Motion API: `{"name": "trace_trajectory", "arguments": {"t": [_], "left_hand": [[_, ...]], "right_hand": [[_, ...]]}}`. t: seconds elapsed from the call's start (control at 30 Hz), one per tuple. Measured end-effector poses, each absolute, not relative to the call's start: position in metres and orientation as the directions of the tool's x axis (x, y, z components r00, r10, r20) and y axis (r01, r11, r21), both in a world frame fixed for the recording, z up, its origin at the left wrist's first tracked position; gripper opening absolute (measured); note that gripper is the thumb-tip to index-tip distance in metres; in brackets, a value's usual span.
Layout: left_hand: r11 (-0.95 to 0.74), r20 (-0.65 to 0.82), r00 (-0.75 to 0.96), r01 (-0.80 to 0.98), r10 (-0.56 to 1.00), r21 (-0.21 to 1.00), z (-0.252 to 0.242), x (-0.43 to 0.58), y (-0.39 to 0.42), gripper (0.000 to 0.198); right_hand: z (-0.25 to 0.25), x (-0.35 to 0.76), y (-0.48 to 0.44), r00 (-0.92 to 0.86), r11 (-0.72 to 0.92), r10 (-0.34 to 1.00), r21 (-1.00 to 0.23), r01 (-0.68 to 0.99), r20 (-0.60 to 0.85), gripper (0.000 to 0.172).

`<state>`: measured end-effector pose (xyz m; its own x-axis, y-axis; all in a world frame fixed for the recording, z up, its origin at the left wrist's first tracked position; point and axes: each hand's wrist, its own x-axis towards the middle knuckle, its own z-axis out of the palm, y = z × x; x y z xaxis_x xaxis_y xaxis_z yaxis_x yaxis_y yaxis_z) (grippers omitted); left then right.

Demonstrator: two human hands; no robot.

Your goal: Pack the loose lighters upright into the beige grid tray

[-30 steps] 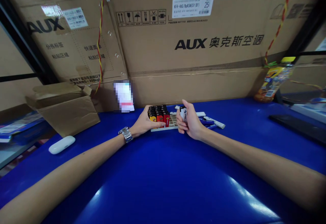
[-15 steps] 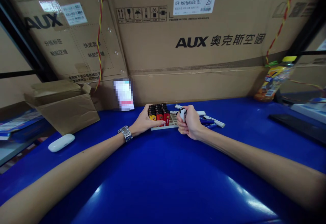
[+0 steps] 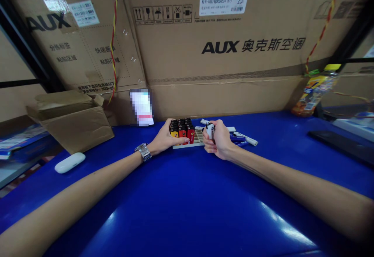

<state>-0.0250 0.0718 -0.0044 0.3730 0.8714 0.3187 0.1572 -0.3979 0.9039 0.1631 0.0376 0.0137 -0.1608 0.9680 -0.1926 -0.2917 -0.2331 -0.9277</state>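
Note:
A pale gridded tray (image 3: 199,140) lies on the blue table (image 3: 187,194), its left part filled with upright lighters (image 3: 182,129) in red, orange and black. My left hand (image 3: 165,139) wraps round the tray's left end, fingers pressed against the front lighters. My right hand (image 3: 218,142) is closed round a white lighter (image 3: 209,130), held upright just right of the tray's bare cells. Several more white and blue lighters (image 3: 241,138) lie loose on the table behind my right hand.
Big AUX cardboard cartons (image 3: 222,46) wall off the back. An open small cardboard box (image 3: 73,122) and a white oval case (image 3: 70,162) sit at the left. A yellow-capped jar (image 3: 317,89) and a dark flat object (image 3: 341,146) are at the right.
My right thumb has come down onto the top of the white lighter, and the fist has closed tighter. My left hand stays on the tray.

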Motion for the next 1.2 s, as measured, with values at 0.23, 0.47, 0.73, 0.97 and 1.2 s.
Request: {"name": "trace_trajectory", "arguments": {"t": [0.23, 0.47, 0.73, 0.97, 1.2], "left_hand": [[-0.387, 0.311, 0.388, 0.134, 0.867, 0.912, -0.004, -0.025, 0.071, 0.062], [-0.358, 0.290, 0.394, 0.111, 0.872, 0.927, -0.003, -0.026, 0.071, 0.063], [-0.343, 0.295, 0.441, 0.031, 0.848, 0.939, -0.002, -0.030, 0.073, 0.061], [-0.356, 0.298, 0.455, 0.045, 0.839, 0.933, -0.002, -0.030, 0.074, 0.062], [-0.362, 0.299, 0.453, 0.058, 0.840, 0.930, -0.003, -0.030, 0.074, 0.062]], "right_hand": [[0.016, 0.166, 0.041, -0.181, -0.151, 0.979, -0.939, -0.310, -0.097, 0.044], [0.014, 0.175, 0.058, -0.133, 0.270, 0.940, -0.924, -0.271, 0.314, 0.036], [0.003, 0.187, 0.081, -0.207, 0.587, 0.809, -0.751, 0.303, 0.550, 0.022], [-0.003, 0.188, 0.087, -0.251, 0.585, 0.811, -0.730, 0.354, 0.529, 0.027], [0.002, 0.193, 0.087, -0.310, 0.636, 0.754, -0.524, 0.566, 0.579, 0.016]]}}
